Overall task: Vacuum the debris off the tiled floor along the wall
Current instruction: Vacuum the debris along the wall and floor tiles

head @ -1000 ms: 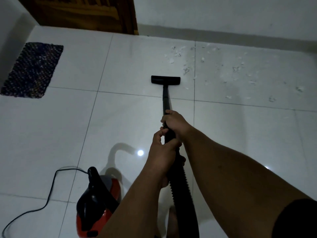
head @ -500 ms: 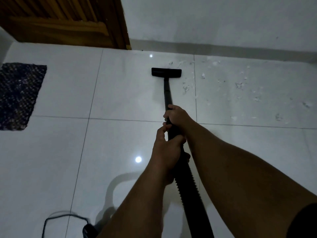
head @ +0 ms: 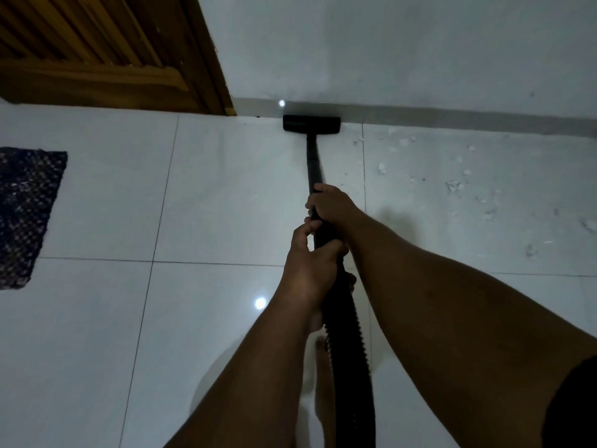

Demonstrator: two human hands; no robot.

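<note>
Gripping the wand point(head: 312, 163) with both hands, I have the right hand point(head: 331, 206) farther up the tube and the left hand point(head: 310, 263) just behind it, where the rigid part meets the ribbed hose point(head: 349, 344); both sets of fingers are wrapped tight around the black tube, and the 2 hands nearly touch. Straight ahead of me the wand runs from my grip to the floor head point(head: 311, 124), its long axis pointing away from me toward the far wall point(head: 403, 46). That head sits flat on the tiled floor point(head: 226, 195) with its wide edge parallel to the skirting and right up against it. What matters for my next stroke is that the debris point(head: 452, 185) lies to the right of the head, scattered as pale flecks over the tile beyond the grout line, from close to the wall back toward me. My right hand is on that side, so I judge a sideways sweep to the right along the wall is called for. To the left, the wooden door point(head: 97, 50) and the dark mat point(head: 26, 215) stand well apart from the head. I see no containers anywhere, and the vacuum's body is out of view.
</note>
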